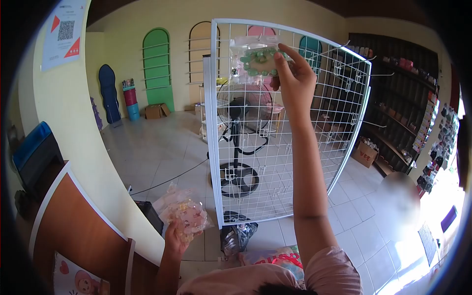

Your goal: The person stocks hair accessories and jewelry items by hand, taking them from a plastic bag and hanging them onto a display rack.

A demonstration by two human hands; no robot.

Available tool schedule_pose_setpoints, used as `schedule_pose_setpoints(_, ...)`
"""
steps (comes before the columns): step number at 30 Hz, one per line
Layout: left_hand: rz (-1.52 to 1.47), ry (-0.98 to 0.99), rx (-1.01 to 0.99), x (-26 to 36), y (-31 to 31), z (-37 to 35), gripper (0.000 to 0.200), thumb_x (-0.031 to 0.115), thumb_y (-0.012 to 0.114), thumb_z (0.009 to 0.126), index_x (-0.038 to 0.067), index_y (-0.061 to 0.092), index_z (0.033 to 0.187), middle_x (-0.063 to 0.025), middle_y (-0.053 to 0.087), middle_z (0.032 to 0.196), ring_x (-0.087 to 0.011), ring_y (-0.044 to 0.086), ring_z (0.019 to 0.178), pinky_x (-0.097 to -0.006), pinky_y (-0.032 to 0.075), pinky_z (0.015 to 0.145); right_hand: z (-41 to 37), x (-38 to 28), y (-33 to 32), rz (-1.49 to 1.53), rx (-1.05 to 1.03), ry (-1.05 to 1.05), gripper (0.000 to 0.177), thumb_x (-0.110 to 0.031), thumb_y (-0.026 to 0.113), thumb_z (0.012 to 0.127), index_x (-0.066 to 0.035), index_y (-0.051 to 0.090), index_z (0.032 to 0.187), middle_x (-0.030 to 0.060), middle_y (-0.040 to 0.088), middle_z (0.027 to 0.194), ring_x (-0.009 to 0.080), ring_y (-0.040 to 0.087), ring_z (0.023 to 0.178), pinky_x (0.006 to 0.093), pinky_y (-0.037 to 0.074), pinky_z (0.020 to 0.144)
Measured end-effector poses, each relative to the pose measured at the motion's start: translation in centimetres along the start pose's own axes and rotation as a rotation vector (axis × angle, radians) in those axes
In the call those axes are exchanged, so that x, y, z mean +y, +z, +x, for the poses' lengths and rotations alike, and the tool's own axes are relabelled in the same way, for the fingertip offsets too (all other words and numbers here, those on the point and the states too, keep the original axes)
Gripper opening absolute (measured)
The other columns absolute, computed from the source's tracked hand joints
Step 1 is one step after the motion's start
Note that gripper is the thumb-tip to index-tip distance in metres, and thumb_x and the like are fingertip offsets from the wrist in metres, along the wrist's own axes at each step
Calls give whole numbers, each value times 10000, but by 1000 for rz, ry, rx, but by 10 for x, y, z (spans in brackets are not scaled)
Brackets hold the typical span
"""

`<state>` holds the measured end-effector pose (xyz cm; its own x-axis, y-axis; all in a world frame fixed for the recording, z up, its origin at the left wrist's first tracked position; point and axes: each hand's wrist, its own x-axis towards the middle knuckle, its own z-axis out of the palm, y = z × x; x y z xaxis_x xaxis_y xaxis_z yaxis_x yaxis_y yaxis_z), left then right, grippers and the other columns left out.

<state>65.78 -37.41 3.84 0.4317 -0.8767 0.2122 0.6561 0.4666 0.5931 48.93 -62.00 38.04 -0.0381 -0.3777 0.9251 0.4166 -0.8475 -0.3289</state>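
Note:
Raised high in front of me, my right hand (298, 78) pinches a see-through packet with a green beaded bracelet (253, 72) on a pale card. The packet overlaps the upper part of a white wire grid panel (282, 169), near its top edge. Low on the left, my left hand (173, 239) is closed around see-through packets of pale pink and yellow beaded bracelets (189, 217). These bags stand upright above the fingers, left of the panel's lower corner.
Behind the grid stands a black pedestal fan (237, 142). Metal hooks (381, 74) jut out at the panel's right. A black plastic bag (237, 236) and a colourful bag (275, 258) lie below. To the left are a pillar (105, 162) and a brown counter (81, 216); dark shelves (393, 93) line the right.

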Motion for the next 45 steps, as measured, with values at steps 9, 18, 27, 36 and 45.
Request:
schedule_pose_setpoints(9,219,163,-139,35,105,73,617,197,656,795,19,374,1315,-122,509,1231,-260,521,1132,-416,434,956,-11,46,5,-447,-39,-105,336,-203,670,812,-80,610,1118,119,595,704,180,615,615,295,478,554)
schedule_pose_setpoints(18,308,286,-269,50,196,125,478,212,596,865,53,418,1279,-93,543,1189,-241,560,1081,-430,493,864,-88,-3,-7,-188,-520,317,441,-288,764,728,64,606,943,111,622,807,160,600,713,310,490,655)
schedule_pose_setpoints(27,148,192,-326,38,196,140,435,303,483,918,88,416,1290,-102,530,1226,-247,564,1086,-434,523,807,9,-2,-20,-78,-170,173,360,-275,687,814,44,587,948,104,647,802,136,628,736,244,501,613)
schedule_pose_setpoints(36,224,208,-298,48,179,135,465,321,498,902,63,420,1281,-118,539,1196,-262,570,1070,-433,526,809,47,2,-12,-269,-265,218,438,-376,669,805,33,644,962,113,658,798,144,639,709,248,504,607)
schedule_pose_setpoints(45,235,186,-310,58,174,142,507,411,410,930,78,414,1312,-108,532,1248,-249,559,1105,-400,494,868,46,41,2,-391,-294,246,511,-392,687,786,63,594,997,133,650,801,180,645,709,283,510,610)
